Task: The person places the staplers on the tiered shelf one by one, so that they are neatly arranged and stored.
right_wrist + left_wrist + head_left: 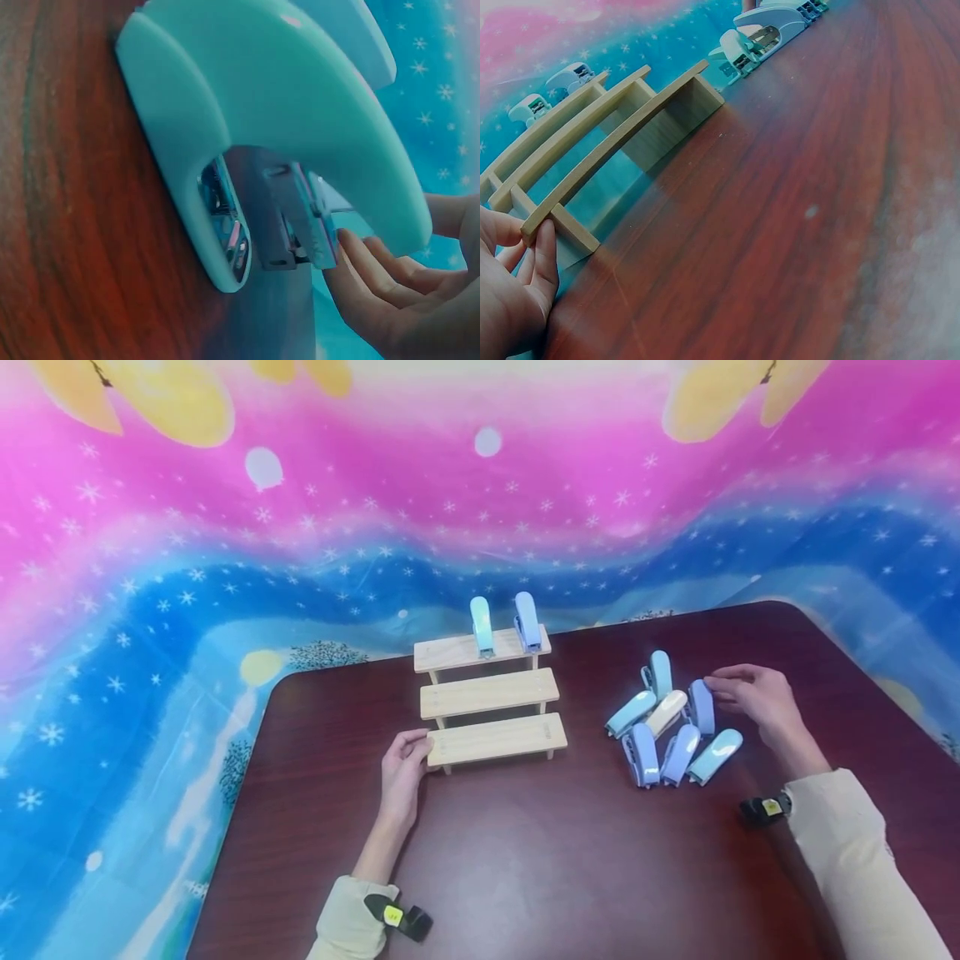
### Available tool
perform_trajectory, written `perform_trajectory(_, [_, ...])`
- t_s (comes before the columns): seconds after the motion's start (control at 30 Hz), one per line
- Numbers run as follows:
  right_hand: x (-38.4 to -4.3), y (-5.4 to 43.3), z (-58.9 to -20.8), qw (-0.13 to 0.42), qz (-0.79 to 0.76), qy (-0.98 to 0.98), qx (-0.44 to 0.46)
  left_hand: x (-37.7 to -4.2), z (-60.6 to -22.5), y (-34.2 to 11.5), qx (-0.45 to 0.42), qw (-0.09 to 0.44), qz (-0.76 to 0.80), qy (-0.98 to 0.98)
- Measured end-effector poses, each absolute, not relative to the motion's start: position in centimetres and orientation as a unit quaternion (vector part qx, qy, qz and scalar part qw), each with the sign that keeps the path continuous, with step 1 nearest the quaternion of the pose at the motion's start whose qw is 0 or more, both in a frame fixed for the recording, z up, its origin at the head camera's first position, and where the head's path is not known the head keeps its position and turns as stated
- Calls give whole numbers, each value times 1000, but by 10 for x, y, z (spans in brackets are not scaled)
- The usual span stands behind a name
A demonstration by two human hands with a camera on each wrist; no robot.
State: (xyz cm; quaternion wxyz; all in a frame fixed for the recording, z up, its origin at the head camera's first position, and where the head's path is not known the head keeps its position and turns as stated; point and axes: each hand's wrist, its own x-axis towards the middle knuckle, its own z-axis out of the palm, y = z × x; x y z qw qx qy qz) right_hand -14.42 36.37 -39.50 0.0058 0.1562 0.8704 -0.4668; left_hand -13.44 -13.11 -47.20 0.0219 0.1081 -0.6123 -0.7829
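Note:
My left hand [402, 772] grips the left end of the lowest step of a pale wooden three-step rack [495, 739], thumb and fingers pinching the board's edge [536, 225]. On the top step stand a mint stapler [482, 627] and a purple stapler [528, 622]. To the right, my right hand [757, 697] touches the right side of another purple stapler [702, 706] with extended fingertips. A large mint stapler [300, 90] in front hides part of that contact in the right wrist view.
Several staplers lie close together around the touched one, among them a cream stapler [666, 714], a purple stapler [641, 756] and a mint stapler [716, 757]. All rest on a dark reddish-brown table [525, 852]. A patterned pink and blue cloth [420, 527] hangs behind the table.

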Motion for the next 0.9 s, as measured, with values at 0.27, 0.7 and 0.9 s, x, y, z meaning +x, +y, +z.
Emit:
perform_trajectory(0.27, [-148, 365, -400, 100, -443, 884, 113, -135, -471, -131, 107, 22, -780, -617])
perform_trajectory(0.7, [-146, 363, -394, 101, -352, 927, 76, -135, -472, -131, 103, 23, -780, -616])
perform_trajectory(0.9, [-144, 361, -395, 75, -342, 934, 78, -134, -472, -131, 105, 25, -780, -616])
